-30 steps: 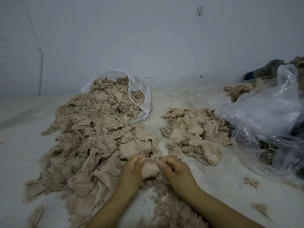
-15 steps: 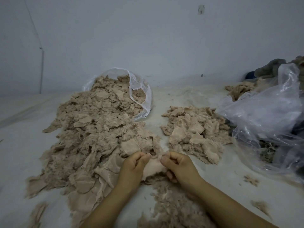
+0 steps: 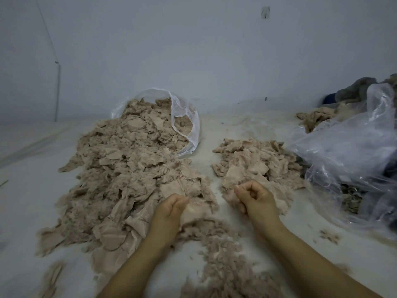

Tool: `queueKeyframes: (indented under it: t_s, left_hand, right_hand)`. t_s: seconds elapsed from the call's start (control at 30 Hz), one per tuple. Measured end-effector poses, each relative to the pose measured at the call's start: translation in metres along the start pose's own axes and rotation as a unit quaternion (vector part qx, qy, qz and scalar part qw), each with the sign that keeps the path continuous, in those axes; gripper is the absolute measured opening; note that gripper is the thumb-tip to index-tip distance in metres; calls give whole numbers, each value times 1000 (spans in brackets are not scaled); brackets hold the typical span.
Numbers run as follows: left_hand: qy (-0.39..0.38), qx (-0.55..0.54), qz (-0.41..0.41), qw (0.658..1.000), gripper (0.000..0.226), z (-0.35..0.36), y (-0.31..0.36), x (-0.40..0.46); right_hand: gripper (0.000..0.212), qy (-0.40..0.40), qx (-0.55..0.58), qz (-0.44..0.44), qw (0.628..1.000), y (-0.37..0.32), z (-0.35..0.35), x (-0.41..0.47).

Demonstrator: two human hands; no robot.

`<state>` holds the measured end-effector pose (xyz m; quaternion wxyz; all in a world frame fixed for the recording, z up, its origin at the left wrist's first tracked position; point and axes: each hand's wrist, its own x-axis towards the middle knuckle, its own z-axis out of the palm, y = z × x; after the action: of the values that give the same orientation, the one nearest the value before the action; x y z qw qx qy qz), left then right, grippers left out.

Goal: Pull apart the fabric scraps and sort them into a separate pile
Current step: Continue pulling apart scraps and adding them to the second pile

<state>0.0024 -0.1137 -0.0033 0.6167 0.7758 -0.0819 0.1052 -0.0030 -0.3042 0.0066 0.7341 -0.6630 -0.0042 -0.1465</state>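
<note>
Fabric scraps pinched separately, left hand, right hand

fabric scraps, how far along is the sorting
Done: a smaller sorted pile lies right of centre. In hand: the left hand and right hand each grip a piece, held apart. Left: the big heap spilling from the clear bag is far larger, so most remains.

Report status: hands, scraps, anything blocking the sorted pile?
Left hand grips scrap at big pile. Right hand pinches pulled piece over sorted pile. Nothing blocking.
</note>
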Motion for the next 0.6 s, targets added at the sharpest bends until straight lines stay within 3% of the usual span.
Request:
queueKeyframes:
  t_s: [0.13, 0.2, 0.33, 0.4, 0.53, 0.6]
  left_hand:
    - [34, -9, 13, 999, 30, -3, -1, 0]
    - [-3, -12, 24, 1000, 26, 3, 1, -3]
    - [-73, -25, 37, 996, 21, 11, 4, -8]
    - [-42, -41, 25, 998, 26, 10, 4, -7]
    - [37, -69, -3, 997, 27, 1, -2, 0]
    - [33, -28, 17, 999, 24, -2, -5, 2]
  right_hand:
    - [49, -211, -114, 43, 970, -7, -8, -6]
    - [48, -210, -126, 29, 969, -6, -1, -10]
    - [20, -197, -55, 37, 978, 4, 13, -12]
    - [17, -159, -25, 39, 986, 7, 14, -11]
    - [11, 60, 108, 20, 992, 1, -1, 6]
    - [14, 82, 176, 64, 979, 1, -8, 10]
